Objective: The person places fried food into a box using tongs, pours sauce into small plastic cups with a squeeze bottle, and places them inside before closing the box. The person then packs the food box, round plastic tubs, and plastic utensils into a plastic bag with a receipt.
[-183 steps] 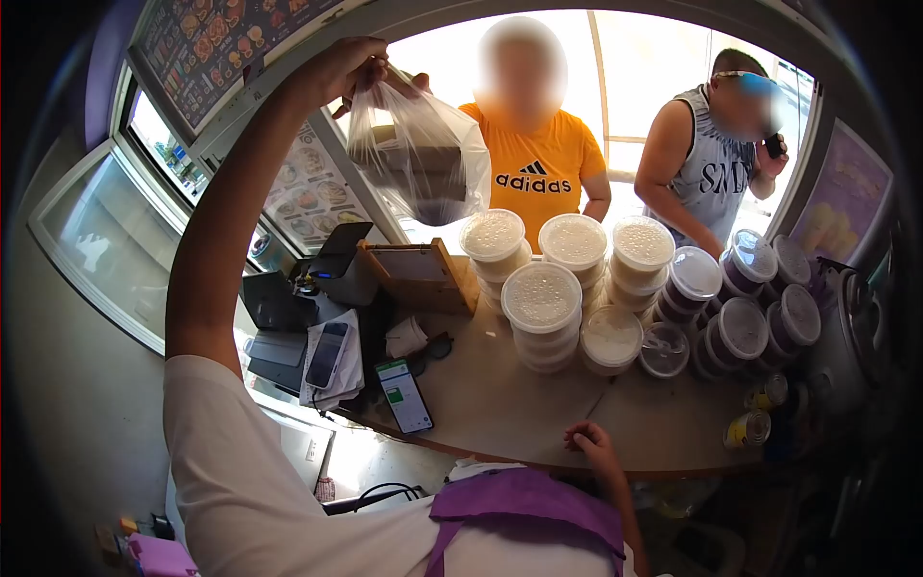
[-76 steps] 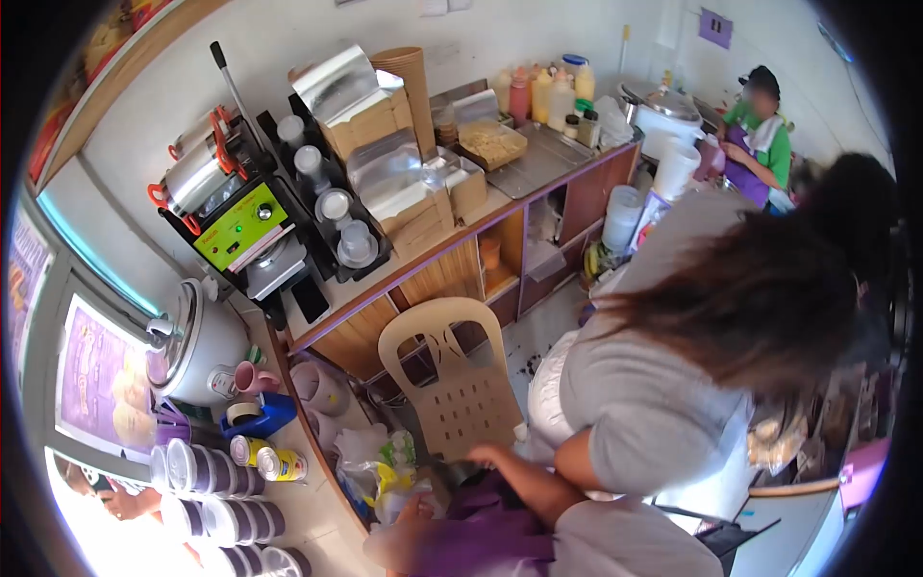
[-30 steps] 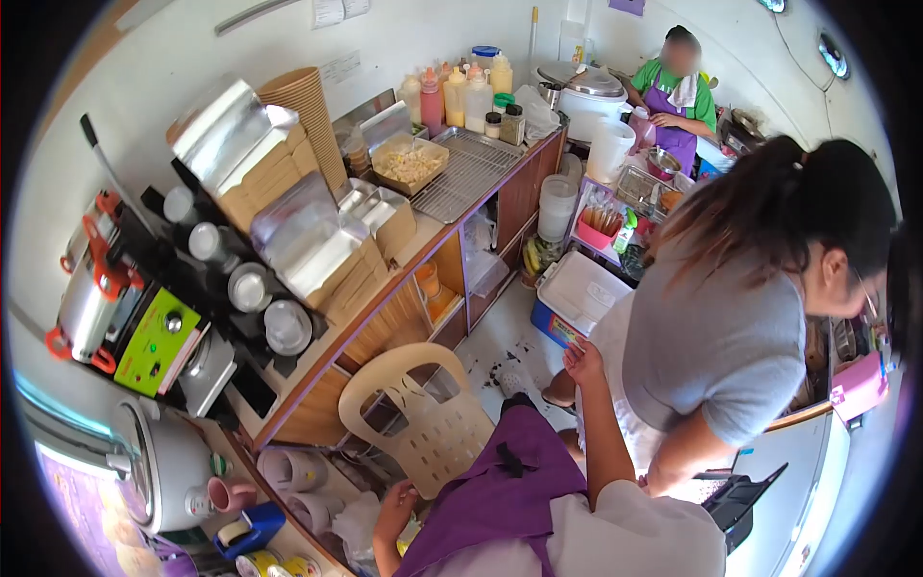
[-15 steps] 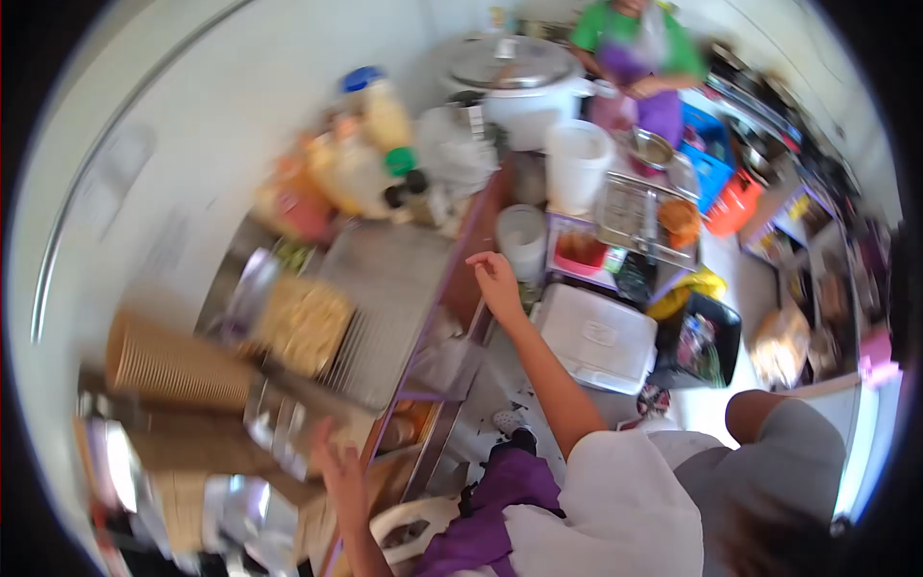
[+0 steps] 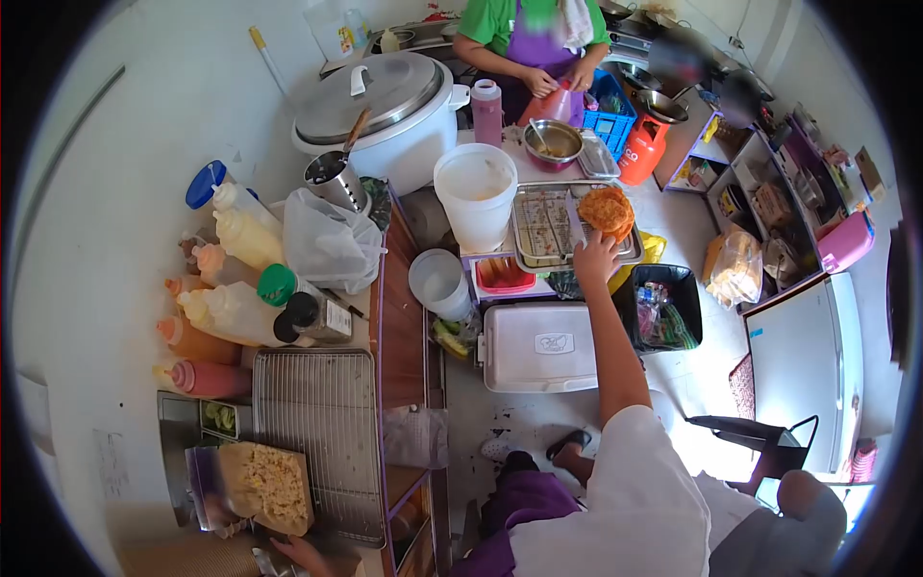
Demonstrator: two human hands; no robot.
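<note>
My right hand [image 5: 598, 256] reaches up to the metal tray [image 5: 531, 258], its fingers closed on the near edge of a crisp orange fried cutlet [image 5: 604, 209]. Beside the cutlet a flat utensil lies across the tray's wire rack; its kind is unclear. My left hand [image 5: 306, 554] shows only partly at the bottom edge, fingers stretched out just below a paper box [image 5: 304, 464] filled with yellowish food that looks like fried rice. That box sits against the corner of a wire cooling rack [image 5: 317, 423] on the counter.
Sauce bottles [image 5: 231, 313] crowd the counter's left side, below a large rice cooker [image 5: 423, 130]. A white bucket [image 5: 475, 207] stands left of the tray. A co-worker [image 5: 538, 58] in a purple apron stands beyond. A lidded bin [image 5: 538, 351] and black basket [image 5: 663, 303] sit below.
My view has turned and sharpened. My right hand has moved from beside the counter edge to the fried cutlet and closed on it. My left hand now sits lower in view, near the paper box.
</note>
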